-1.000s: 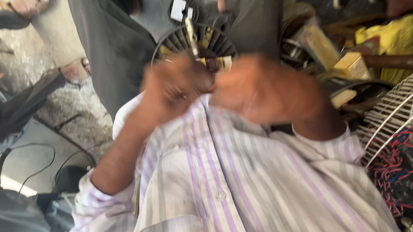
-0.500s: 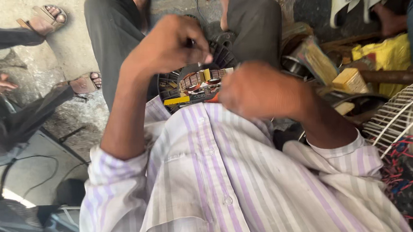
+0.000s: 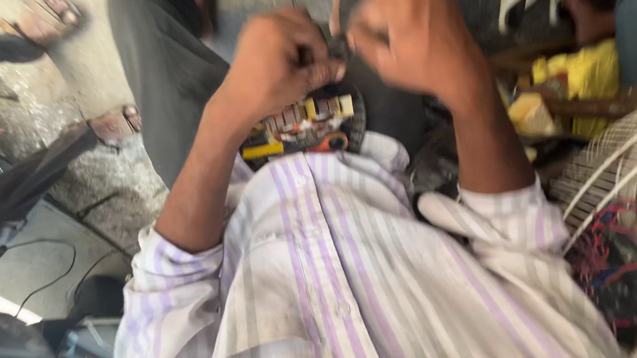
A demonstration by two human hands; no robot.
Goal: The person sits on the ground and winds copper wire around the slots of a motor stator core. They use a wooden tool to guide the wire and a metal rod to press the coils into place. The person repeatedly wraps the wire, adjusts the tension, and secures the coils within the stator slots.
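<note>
Black and round, the fan motor (image 3: 307,124) lay in my lap just above the striped shirt (image 3: 340,275), with yellow and orange parts showing inside it. My left hand (image 3: 280,62) hovered directly over the motor's upper edge, fingers curled tight around a small dark piece (image 3: 335,48); blur hid what it was. My right hand (image 3: 417,34) met it from the right, fingers bent, though I could not tell whether it gripped anything. A white fan guard (image 3: 616,158) stood well to the right.
</note>
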